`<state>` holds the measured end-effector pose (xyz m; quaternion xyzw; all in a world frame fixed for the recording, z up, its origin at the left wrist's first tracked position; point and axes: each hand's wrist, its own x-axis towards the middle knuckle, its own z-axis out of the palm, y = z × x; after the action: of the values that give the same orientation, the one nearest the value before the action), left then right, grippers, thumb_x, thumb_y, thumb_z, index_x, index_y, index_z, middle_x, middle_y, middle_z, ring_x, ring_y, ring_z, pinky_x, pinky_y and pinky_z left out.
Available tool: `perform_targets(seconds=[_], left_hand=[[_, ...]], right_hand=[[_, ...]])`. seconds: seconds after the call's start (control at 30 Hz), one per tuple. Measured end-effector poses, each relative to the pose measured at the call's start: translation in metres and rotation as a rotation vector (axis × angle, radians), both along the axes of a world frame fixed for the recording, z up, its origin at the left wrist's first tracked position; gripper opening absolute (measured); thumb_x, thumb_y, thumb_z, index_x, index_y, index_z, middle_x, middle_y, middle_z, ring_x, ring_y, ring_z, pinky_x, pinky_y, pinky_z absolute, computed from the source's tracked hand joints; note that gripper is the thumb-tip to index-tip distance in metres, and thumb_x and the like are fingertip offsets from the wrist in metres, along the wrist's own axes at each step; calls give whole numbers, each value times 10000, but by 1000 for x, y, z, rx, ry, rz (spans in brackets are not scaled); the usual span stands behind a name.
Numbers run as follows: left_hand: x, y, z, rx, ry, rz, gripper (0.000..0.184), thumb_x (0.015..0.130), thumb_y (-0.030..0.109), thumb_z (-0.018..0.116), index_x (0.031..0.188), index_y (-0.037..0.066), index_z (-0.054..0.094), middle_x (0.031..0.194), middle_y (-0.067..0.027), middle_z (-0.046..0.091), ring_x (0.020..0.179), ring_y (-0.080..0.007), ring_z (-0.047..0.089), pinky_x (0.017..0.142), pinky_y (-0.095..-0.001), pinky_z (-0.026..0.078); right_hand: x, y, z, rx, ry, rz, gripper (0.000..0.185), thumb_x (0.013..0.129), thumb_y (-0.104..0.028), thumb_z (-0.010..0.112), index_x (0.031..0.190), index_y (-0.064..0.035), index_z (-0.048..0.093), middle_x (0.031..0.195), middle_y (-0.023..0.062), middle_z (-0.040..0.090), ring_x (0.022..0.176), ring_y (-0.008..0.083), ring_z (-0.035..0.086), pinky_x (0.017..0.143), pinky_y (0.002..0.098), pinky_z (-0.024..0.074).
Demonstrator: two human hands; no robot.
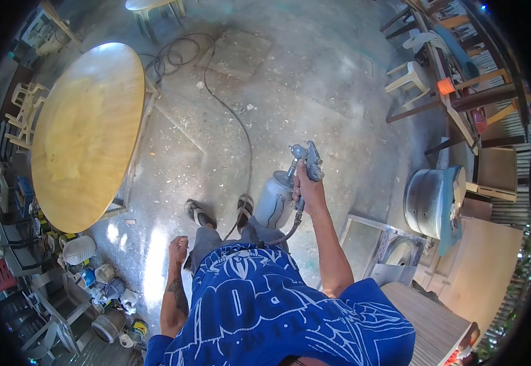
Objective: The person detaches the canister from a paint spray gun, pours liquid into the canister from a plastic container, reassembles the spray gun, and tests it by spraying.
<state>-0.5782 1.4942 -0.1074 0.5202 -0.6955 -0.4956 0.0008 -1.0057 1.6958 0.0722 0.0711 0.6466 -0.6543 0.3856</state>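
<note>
My right hand (307, 184) is wrapped around the handle of a spray gun (298, 160), held out in front of my body. A grey paint cup (273, 201) hangs on the gun, and an air hose (295, 227) joins the handle's lower end. At my left side, my left hand (179, 249) is closed with its fingers curled. A bit of something white shows beside it, but I cannot make out whether the hand holds it. To the left, a large oval wooden tabletop (89, 137) with a glossy yellowish surface rests on a frame.
The hose (241, 122) snakes over the speckled concrete floor (314, 91) to a coil at the back. Paint cans (104, 272) and stacked chairs (28, 116) crowd the left. On the right are a metal drum (427, 202), a white stool (409, 80) and wooden furniture (479, 97).
</note>
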Motion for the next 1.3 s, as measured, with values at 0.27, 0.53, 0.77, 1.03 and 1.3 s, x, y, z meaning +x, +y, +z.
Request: perform_targets(seconds=[0.27,0.53,0.77,1.03,1.3], left_hand=[[-13,14,16,41,-11,56,318,902,248,587,1030,-28,677,855,-147,703,689,-208,661,658,-328,529],[-31,2,8,-24,54,-24,319,924,264,601,1065,-14,664,879,-121,693,687,-185,661,604,-304,509],[-29,0,9,-11,27,-27,328,923,275,598,1061,-15,664,859,-117,690,682,-183,663,595,-301,508],[-19,5,10,12,2,11,335,914,275,605,1043,-28,665,861,-122,689,697,-186,665,603,-298,517],[-21,2,9,25,8,5,296,912,221,597,1040,-36,666,856,-112,680,713,-176,647,646,-301,541]], right_hand=[[0,-4,-5,-38,3,-3,355,962,-396,584,793,-95,500,571,-32,431,412,65,413,369,246,361],[2,-5,-6,-39,15,5,336,964,-385,584,807,-97,511,575,-35,438,414,65,419,370,249,365],[3,-5,-4,-20,2,-2,326,968,-375,579,807,-100,510,572,-39,431,418,64,420,372,249,362],[4,-6,-6,-7,-15,13,303,966,-368,585,832,-101,537,578,-39,434,420,67,422,372,250,361],[6,-9,-5,-18,10,34,294,963,-361,591,848,-95,545,584,-38,438,424,66,422,370,247,361]])
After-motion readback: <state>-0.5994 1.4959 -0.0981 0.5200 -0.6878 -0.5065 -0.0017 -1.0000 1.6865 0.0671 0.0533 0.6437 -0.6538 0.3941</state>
